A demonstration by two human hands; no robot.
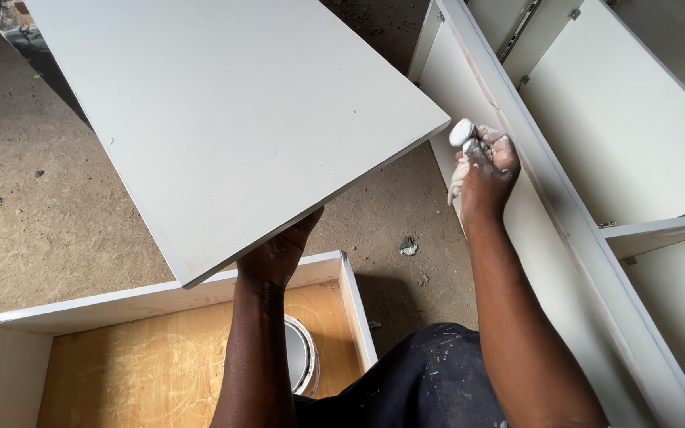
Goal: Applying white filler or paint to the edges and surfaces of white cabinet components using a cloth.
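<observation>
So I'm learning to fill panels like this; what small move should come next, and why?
Probably bring the right hand, whose fingers carry a blob of white filler, across to the edge of the white panel. The left hand props that panel up from below, and the filler sits just off its near corner.

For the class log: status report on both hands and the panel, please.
Left hand gripping white panel at its lower edge. Right hand pinching small white lump near cabinet frame. Nothing between.

The left hand (279,254) has its fingers hidden under the white board (231,119), cut off at the top edge. The arm hides most of the tin (303,357), lower centre.
</observation>
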